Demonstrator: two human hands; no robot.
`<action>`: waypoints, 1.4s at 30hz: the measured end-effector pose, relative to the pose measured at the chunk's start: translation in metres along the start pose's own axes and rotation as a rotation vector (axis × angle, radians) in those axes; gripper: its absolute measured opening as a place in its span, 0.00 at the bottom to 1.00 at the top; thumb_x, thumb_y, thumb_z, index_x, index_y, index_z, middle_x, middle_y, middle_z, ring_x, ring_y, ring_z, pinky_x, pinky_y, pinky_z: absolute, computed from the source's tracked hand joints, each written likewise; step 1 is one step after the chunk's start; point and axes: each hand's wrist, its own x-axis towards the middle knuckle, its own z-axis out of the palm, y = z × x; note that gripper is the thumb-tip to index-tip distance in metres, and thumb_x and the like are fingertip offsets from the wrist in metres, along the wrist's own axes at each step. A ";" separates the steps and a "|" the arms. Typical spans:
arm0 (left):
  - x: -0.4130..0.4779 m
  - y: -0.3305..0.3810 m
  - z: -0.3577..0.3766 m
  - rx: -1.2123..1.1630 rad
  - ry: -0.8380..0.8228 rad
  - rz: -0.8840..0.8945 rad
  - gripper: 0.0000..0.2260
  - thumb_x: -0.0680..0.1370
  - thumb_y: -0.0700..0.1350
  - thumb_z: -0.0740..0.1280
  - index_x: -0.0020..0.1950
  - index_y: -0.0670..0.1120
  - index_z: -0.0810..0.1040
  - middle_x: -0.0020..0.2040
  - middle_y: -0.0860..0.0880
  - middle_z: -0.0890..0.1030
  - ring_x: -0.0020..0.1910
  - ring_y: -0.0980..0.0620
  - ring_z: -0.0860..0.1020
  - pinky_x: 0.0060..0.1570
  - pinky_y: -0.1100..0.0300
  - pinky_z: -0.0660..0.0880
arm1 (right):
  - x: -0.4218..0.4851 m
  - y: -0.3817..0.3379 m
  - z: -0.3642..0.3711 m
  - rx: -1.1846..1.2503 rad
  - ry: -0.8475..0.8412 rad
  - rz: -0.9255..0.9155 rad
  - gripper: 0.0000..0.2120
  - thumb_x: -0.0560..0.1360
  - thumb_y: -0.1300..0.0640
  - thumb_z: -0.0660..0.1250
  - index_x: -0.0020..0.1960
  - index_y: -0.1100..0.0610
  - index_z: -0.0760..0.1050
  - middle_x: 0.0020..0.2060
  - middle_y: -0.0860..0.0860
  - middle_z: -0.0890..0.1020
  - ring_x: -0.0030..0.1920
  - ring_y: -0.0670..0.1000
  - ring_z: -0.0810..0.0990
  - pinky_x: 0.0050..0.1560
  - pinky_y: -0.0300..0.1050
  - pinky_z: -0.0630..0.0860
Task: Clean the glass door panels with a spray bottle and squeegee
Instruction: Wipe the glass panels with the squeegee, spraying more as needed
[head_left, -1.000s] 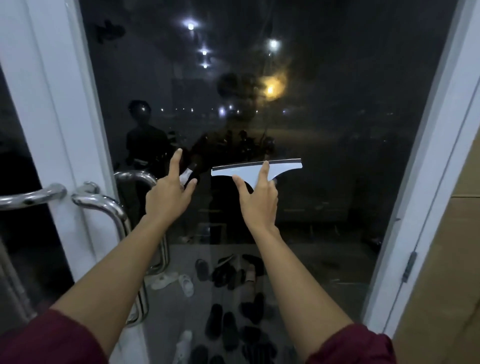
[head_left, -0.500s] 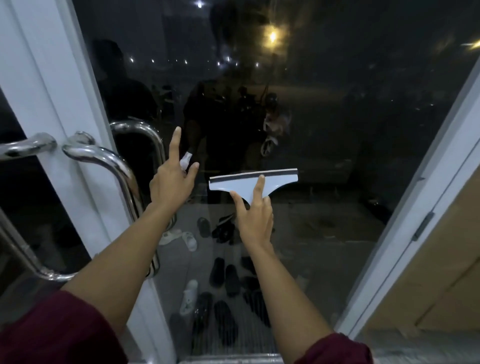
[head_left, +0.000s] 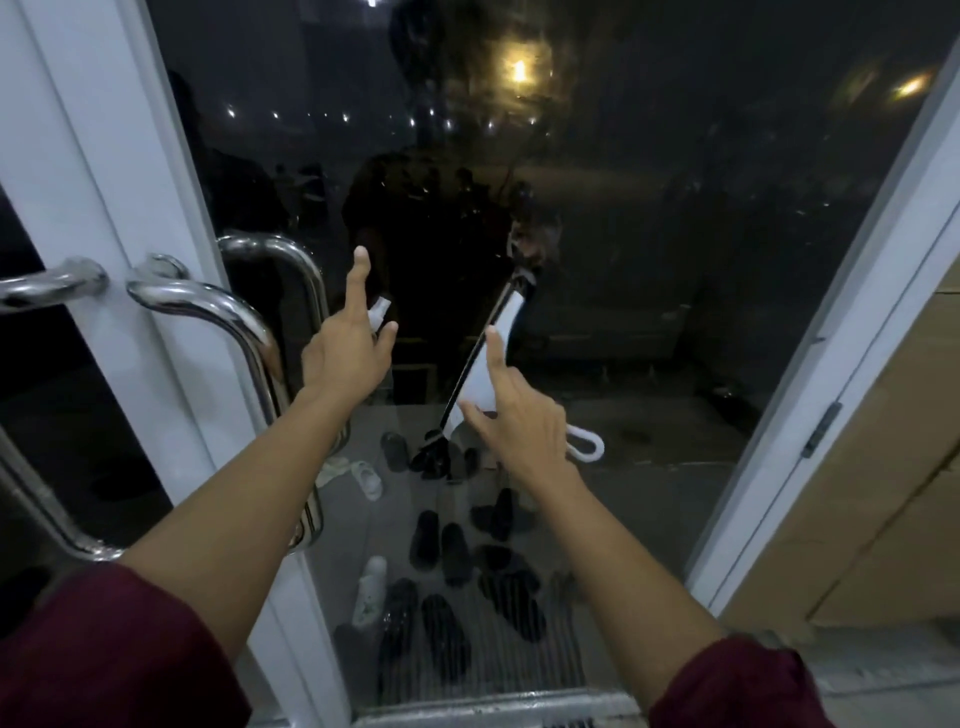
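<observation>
Right hand (head_left: 519, 421) gripping the squeegee (head_left: 475, 389), index finger straight along it, blade tilted steeply at the glass door (head_left: 675, 260), left hand (head_left: 345, 358) beside it, fingers curled round a small spray bottle (head_left: 378, 313), index finger raised

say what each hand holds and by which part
Right hand: squeegee, by its white neck behind the blade. Left hand: spray bottle, grip hidden.

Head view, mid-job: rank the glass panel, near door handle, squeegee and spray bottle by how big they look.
1. glass panel
2. door handle
3. squeegee
4. spray bottle, mostly hidden by the left hand, so its size is unsure.
</observation>
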 end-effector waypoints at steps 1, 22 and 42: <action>-0.002 0.001 -0.001 0.003 0.006 0.005 0.40 0.82 0.50 0.64 0.80 0.59 0.37 0.41 0.43 0.83 0.30 0.49 0.76 0.24 0.60 0.68 | 0.008 -0.002 -0.004 -0.083 0.003 -0.074 0.45 0.75 0.43 0.67 0.80 0.51 0.44 0.41 0.50 0.77 0.28 0.51 0.72 0.24 0.44 0.64; -0.012 0.137 0.046 0.245 -0.070 0.384 0.34 0.82 0.55 0.61 0.82 0.54 0.45 0.41 0.47 0.80 0.28 0.48 0.76 0.25 0.54 0.74 | 0.044 0.133 -0.069 -0.376 -0.076 -0.105 0.43 0.76 0.43 0.64 0.75 0.38 0.34 0.43 0.51 0.76 0.37 0.53 0.76 0.41 0.50 0.68; -0.021 0.210 0.117 0.347 -0.151 0.377 0.35 0.82 0.54 0.64 0.82 0.51 0.47 0.37 0.46 0.78 0.24 0.47 0.73 0.22 0.57 0.71 | 0.022 0.270 -0.110 0.591 0.235 0.451 0.43 0.76 0.38 0.65 0.79 0.48 0.42 0.62 0.43 0.73 0.60 0.44 0.73 0.60 0.37 0.68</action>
